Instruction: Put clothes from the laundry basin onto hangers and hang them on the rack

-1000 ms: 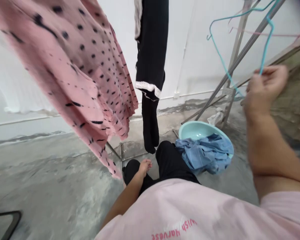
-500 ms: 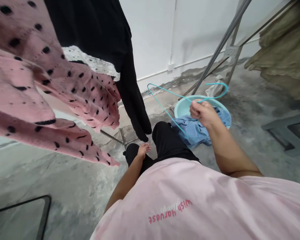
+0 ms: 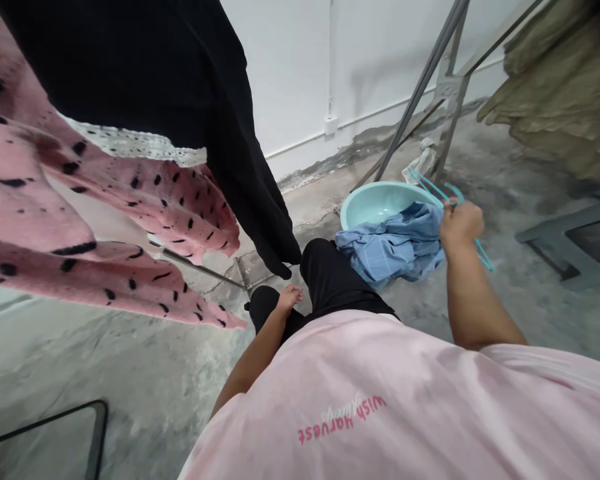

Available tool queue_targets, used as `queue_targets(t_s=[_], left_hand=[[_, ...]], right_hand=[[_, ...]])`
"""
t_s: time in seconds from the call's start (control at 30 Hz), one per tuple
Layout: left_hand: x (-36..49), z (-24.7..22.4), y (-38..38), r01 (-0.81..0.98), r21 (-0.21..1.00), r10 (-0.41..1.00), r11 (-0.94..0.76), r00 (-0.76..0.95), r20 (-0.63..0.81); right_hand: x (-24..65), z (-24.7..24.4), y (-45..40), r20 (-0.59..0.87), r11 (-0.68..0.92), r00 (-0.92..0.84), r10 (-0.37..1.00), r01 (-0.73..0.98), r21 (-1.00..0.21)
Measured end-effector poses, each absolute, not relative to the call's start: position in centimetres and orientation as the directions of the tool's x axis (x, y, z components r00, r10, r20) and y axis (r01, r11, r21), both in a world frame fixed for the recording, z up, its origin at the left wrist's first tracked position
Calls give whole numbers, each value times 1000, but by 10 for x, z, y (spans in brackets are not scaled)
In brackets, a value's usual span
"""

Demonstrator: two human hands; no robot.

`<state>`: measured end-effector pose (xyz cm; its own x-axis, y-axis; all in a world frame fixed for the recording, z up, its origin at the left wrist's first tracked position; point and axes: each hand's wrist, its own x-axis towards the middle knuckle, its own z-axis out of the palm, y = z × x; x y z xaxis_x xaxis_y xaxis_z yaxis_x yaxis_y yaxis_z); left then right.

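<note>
My right hand is closed round a turquoise hanger, to the right of a light turquoise basin. Blue checked cloth lies in the basin and spills over its near edge. My left hand rests low by my black-trousered knees, its fingers loosely curled and holding nothing that I can see. Above it, at the left, hang a black garment and a pink garment with black spots.
A grey stool stands at the right, below hanging olive cloth. Metal rack bars slope down behind the basin. A black frame lies at the lower left, and a white wall rises ahead.
My right hand has moved right with the hanger, which has turned and now points away from the basin. The black garment fills more of the upper left. My left hand has hardly moved.
</note>
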<state>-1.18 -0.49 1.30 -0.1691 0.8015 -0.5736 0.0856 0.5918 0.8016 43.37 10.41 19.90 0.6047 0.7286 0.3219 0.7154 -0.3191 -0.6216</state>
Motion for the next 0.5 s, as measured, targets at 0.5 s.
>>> queue_targets(t_s=[0.5], left_hand=[[-6, 13, -3, 176, 776, 795, 606, -142, -590]], right_hand=[[449, 139, 122, -36, -477, 553, 832, 682, -555]])
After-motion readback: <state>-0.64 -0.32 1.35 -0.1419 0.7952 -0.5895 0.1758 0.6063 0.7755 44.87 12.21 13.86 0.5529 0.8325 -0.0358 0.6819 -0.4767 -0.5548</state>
